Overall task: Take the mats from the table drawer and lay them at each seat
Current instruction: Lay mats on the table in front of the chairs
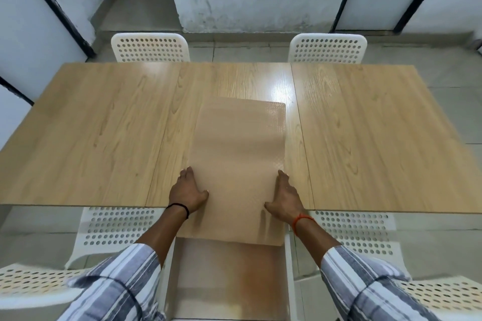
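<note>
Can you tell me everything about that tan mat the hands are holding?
The mat is a tan rectangle with a bumpy, slightly shiny surface, perhaps plastic. It may be several mats stacked; I cannot tell. It lies lengthwise on the middle of the wooden table, its near end sticking out past the table's edge over the open drawer. The left hand grips its left side and the right hand its right side, both near that edge.

My arms and what I wear

My sleeves (365,284) are white with grey stripes. I have a black band (180,208) on my left wrist and an orange string (301,220) on my right.
</note>
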